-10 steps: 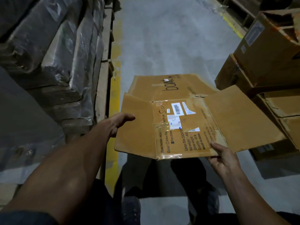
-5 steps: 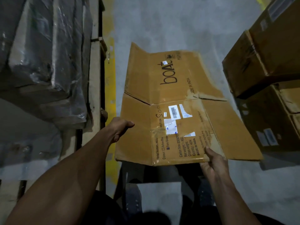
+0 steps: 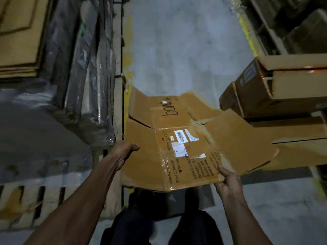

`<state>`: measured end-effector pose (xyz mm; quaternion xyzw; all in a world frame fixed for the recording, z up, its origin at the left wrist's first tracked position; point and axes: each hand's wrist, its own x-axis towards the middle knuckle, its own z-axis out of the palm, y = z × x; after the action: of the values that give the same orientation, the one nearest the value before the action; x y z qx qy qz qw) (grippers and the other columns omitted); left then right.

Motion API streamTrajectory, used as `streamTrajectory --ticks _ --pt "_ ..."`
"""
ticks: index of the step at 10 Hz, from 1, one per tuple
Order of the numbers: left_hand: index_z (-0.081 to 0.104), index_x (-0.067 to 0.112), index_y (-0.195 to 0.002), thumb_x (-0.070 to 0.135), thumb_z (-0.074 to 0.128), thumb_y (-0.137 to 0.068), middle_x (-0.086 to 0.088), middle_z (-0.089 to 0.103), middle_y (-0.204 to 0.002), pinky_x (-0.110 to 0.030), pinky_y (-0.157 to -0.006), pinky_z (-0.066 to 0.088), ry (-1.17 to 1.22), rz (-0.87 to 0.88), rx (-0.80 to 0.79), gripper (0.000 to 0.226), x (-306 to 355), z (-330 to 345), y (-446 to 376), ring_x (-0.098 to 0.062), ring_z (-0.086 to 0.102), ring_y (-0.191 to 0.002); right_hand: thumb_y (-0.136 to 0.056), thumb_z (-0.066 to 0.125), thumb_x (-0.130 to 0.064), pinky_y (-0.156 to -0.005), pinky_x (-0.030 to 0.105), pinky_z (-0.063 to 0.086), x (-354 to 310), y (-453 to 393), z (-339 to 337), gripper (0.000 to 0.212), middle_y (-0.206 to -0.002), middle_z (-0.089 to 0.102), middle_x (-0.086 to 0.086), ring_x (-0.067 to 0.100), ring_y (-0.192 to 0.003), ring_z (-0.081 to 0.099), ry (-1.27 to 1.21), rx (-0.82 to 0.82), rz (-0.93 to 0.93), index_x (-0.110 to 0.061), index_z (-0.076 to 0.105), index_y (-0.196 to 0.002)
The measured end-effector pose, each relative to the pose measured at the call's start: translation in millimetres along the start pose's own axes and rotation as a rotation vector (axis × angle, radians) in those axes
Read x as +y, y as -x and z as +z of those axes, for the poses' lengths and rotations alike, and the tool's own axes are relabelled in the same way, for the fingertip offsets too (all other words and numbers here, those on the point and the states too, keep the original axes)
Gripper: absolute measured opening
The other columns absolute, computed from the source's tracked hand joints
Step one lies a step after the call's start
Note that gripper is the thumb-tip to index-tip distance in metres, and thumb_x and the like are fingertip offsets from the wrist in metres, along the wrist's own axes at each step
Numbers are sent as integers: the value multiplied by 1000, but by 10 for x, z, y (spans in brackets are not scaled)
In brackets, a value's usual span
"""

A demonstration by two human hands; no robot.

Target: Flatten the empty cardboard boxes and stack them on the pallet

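Step in hand: the flattened box [image 3: 185,147] was opened out, flaps splayed, and held level at centre frame above the floor [image 3: 185,50], so flattening looked done and carrying begun.
Left hand [image 3: 123,152]: clamped on the box's left edge, thumb on top.
Right hand [image 3: 228,181]: gripped the near right edge (fingers underneath, unseen).
Destination: a stack of flat cardboard [image 3: 19,41] sat upper left, on the pallet [image 3: 26,200] at lower left.
Next move: probably swinging the sheet left and laying it square on that stack.
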<state>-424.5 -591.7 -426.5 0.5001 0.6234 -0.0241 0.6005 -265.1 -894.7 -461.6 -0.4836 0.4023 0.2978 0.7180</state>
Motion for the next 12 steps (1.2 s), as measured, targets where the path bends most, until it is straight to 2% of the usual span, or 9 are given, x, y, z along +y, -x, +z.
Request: streamTrajectory --ticks 1,2,3,4,7,9,10,11,12 --pt "61 -10 -119 6 76 -84 -20 62 -128 -43 -102 45 20 28 44 42 304 -212 528 -35 60 -114 -89 57 9 -75 51 59 -256 434 102 39 -116 70 23 36 -105 69 3 -32 14 4 60 -128" --pt "68 -2 -92 0 72 -85 -20 70 -98 -38 -77 54 76 58 54 8 615 -312 967 -31 66 -80 -94 57 3 -79 51 58 -502 737 265 36 -120 68 24 36 -108 68 22 -76 41 5 59 -130" --pt "66 1 -95 0 70 -88 -11 68 -82 -29 -67 50 115 159 88 8 892 -325 1365 -26 63 -71 -95 58 -1 -91 54 54 -765 939 418 37 -120 68 24 36 -112 66 22 -119 72 6 58 -131" --pt "67 -2 -105 4 73 -87 -15 71 -91 -39 -79 57 170 231 120 20 1128 -371 1646 -31 68 -81 -93 59 -1 -87 56 54 -1040 1098 581 38 -122 67 24 36 -114 66 -16 -190 118 6 58 -131" --pt "68 2 -103 2 67 -91 -7 70 -86 -26 -66 50 352 498 257 12 1740 -551 2548 -20 66 -74 -100 53 -8 -74 49 60 -1761 1657 1332 27 -111 73 19 30 -96 74 27 -519 87 -2 61 -125" --pt "67 4 -100 4 66 -91 -6 70 -84 -18 -48 52 460 623 362 9 1889 -919 3010 -5 68 -57 -100 53 -15 -90 47 58 -1799 2028 1911 29 -106 76 12 26 -94 75 122 -693 70 -9 60 -127" --pt "66 3 -108 9 68 -91 -8 71 -91 -23 -54 54 477 659 417 18 1966 -1198 3119 -14 71 -70 -96 58 -12 -77 47 61 -1710 2248 2280 24 -95 77 12 25 -85 76 114 -768 96 -7 61 -119" --pt "68 2 -105 9 69 -89 -6 73 -87 -27 -57 53 528 703 483 17 2048 -1555 3104 -18 70 -72 -37 99 -9 -79 52 58 -1554 2393 2729 86 -99 76 16 27 -87 76 119 -852 96 -4 63 -115" --pt "70 5 -94 6 70 -88 -3 75 -80 -31 -60 56 599 741 527 6 2156 -1896 3001 -20 70 -70 4 98 -5 -79 51 59 -1405 2387 3284 113 -96 76 19 30 -81 76 71 -913 105 -1 67 -105"
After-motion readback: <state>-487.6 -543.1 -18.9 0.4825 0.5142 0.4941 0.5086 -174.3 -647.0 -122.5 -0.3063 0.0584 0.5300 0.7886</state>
